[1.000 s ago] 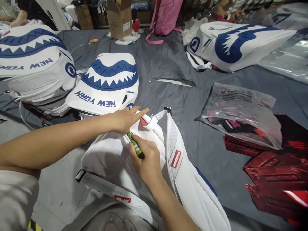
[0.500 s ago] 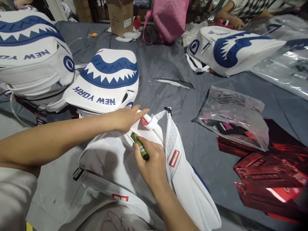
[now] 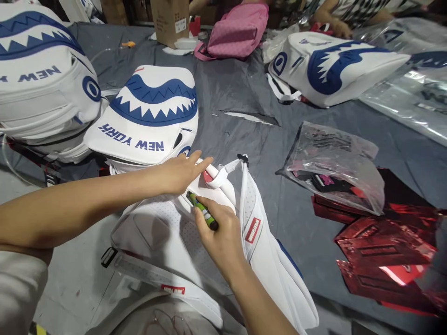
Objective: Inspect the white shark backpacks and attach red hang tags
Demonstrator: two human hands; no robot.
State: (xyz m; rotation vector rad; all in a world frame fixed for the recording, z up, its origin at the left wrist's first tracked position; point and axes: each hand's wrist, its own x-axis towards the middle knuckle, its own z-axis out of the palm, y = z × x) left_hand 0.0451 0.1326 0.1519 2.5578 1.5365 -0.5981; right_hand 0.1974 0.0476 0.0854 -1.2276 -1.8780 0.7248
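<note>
A white backpack (image 3: 206, 251) lies back side up at the table's near edge, its dotted straps with red labels towards me. My left hand (image 3: 183, 172) rests flat on its top end, fingers spread, beside the white carry loop (image 3: 217, 179). In my right hand (image 3: 221, 228) is a short green marker (image 3: 203, 211) with black ends. Its tip points to the upper left and meets the white fabric just below my left hand. Whether it leaves any trace there is too small to tell. A black buckle (image 3: 243, 159) sits at the top of the right strap.
White backpacks with blue jagged mouths (image 3: 153, 102) stand at the left; another (image 3: 335, 70) lies at the back right. A clear plastic bag (image 3: 335, 163) and red shiny pouches (image 3: 384, 251) lie right. Behind are a pink backpack (image 3: 239, 32), a cardboard box (image 3: 169, 23) and another person's hand (image 3: 340, 29).
The pink backpack at the back has tipped over and now lies lower. The view has shifted slightly. My hands stay in nearly the same place on the white backpack.
</note>
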